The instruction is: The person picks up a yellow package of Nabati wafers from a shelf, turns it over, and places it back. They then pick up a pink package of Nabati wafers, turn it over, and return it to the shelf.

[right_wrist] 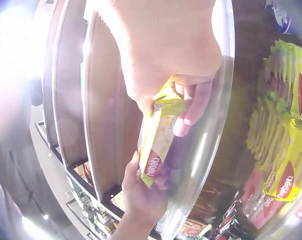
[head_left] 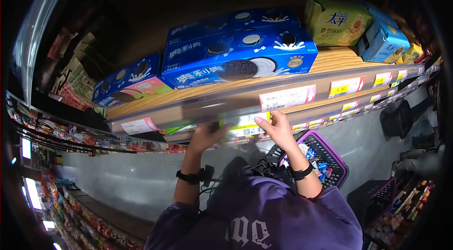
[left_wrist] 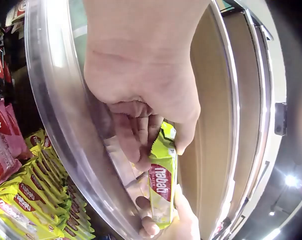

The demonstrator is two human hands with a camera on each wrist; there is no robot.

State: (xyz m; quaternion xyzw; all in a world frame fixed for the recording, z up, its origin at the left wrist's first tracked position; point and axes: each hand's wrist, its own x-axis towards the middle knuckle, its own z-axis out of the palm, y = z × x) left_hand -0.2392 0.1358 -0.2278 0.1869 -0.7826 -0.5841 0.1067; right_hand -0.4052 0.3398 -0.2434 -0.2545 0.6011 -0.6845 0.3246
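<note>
So, far left on the shelf there's a bunch of green-and-red packs point(head_left: 78, 87), then a blue-and-pink box point(head_left: 132, 80) lying at an angle. Below that, a pink-edged price label point(head_left: 139, 126) sits on the shelf's front rail.

Next along is the left hand point(head_left: 206, 137), near side of the rail, thumb and fingers pinching one end of a yellow nabati wafer pack point(head_left: 245, 125). Its fingers are bent in close together, not spread. Past the rail, on the wooden shelf point(head_left: 342, 56), are big blue cookie boxes point(head_left: 240, 56), one behind the other.

The pack is held up between both hands, in front of the rail. The right hand point(head_left: 279, 131) has the other end, pinched between thumb and fingers; the fingers are bent, and I can't tell exactly where each tip lands. Both wrists have black straps point(head_left: 302, 173) on.

Just above the right hand there's a 6.50 price label point(head_left: 288, 98). Down on the near side, a purple-rimmed basket point(head_left: 347, 172) has packets inside. Further right on the shelf: a green Pacific pack point(head_left: 337, 21), then a blue pack point(head_left: 384, 42) leaning beside it.
</note>
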